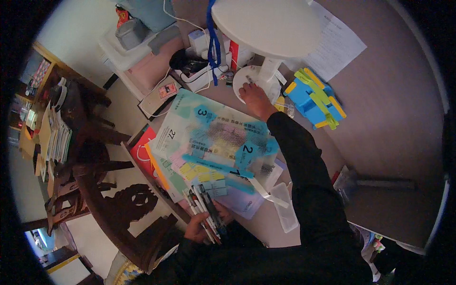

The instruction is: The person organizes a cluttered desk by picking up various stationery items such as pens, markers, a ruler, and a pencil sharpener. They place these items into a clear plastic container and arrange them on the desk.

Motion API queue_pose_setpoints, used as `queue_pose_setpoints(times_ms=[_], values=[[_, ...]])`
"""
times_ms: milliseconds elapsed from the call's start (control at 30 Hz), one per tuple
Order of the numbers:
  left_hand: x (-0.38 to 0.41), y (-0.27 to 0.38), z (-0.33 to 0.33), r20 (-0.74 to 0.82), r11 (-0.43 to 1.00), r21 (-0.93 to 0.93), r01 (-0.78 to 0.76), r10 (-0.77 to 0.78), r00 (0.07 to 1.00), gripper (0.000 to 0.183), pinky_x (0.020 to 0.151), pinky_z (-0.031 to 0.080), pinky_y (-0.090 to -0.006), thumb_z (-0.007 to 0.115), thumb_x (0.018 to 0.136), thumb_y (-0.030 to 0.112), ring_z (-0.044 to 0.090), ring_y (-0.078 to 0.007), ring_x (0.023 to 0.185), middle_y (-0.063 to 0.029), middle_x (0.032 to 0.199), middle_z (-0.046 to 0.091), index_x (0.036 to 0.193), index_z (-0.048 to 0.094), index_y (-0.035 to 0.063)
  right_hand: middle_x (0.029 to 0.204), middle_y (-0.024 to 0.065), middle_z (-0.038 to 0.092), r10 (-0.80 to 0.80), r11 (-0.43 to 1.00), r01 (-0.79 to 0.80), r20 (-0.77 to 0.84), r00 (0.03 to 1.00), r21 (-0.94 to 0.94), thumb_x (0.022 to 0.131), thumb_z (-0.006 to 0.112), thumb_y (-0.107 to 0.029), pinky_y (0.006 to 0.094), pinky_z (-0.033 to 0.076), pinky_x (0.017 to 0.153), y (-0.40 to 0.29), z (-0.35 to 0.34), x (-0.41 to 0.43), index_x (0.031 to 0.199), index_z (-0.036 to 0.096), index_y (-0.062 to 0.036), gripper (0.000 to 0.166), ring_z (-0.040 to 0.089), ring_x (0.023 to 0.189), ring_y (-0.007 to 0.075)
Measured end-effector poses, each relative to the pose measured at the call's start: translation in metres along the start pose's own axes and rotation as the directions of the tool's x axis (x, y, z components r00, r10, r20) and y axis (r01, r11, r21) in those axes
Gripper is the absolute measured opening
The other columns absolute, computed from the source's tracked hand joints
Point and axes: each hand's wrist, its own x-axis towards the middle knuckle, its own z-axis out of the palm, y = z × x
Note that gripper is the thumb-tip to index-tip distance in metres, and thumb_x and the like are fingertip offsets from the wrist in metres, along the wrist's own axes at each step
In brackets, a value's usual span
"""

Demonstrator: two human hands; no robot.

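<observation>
My left hand [197, 227] grips a bundle of pens [206, 210], several of them white and some dark, near the front edge of the desk. My right hand [255, 100] reaches across the desk to the round white base [242, 79] of a desk lamp. Its fingertips are at a small dark item [251, 79] on that base, too small to make out. Between my hands lies a printed translucent plastic bag [217, 124] with large numerals. Sheets of yellow and blue sticky labels [203, 174] lie by its lower edge.
The lamp's white head [267, 26] overhangs the back. A blue, yellow and green plastic stand [315, 98] is right of the lamp base. A clear plastic case [286, 210] lies near the front. A carved wooden chair [107, 213] stands left of the desk. White cables [156, 113] trail at the left.
</observation>
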Motion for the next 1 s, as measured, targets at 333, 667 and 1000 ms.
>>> queue_pose_setpoints(times_ms=[333, 667, 1000], values=[[0.006, -0.009, 0.007, 0.114, 0.999, 0.025, -0.048, 0.045, 0.992, 0.048, 0.090, 0.053, -0.0468, 0.066, 0.086, 0.025, 0.064, -0.0304, 0.104, -0.0145, 0.110, 0.065, 0.126, 0.051, 0.0029, 0.115, 0.0158, 0.053, 0.060, 0.993, -0.060, 0.004, 0.998, 0.105, 0.078, 0.068, -0.023, 0.0417, 0.048, 0.085, -0.007, -0.008, -0.035, 0.106, 0.055, -0.0037, 0.037, 0.054, 0.104, 0.0320], [-0.001, -0.009, 0.018, 0.095, 1.000, -0.019, 0.005, -0.003, 0.996, 0.046, 0.094, 0.049, -0.0459, 0.066, 0.082, 0.014, 0.060, -0.0292, 0.106, -0.0138, 0.109, 0.061, 0.123, 0.050, 0.0015, 0.107, 0.0143, 0.058, -0.009, 0.997, 0.015, -0.074, 0.997, 0.072, 0.079, 0.058, -0.012, 0.0414, 0.051, 0.083, 0.003, -0.011, -0.044, 0.106, 0.059, -0.0044, 0.028, 0.058, 0.101, 0.0309], [-0.001, -0.013, 0.020, 0.096, 0.993, 0.112, -0.047, 0.036, 0.995, 0.047, 0.093, 0.050, -0.0457, 0.065, 0.083, 0.020, 0.061, -0.0299, 0.104, -0.0148, 0.106, 0.062, 0.123, 0.049, 0.0012, 0.101, 0.0178, 0.066, 0.398, 0.888, -0.200, -0.475, 0.785, 0.414, 0.095, 0.053, -0.014, 0.0421, 0.051, 0.082, 0.045, -0.049, -0.027, 0.103, 0.061, -0.0013, 0.017, 0.063, 0.094, 0.0375]])
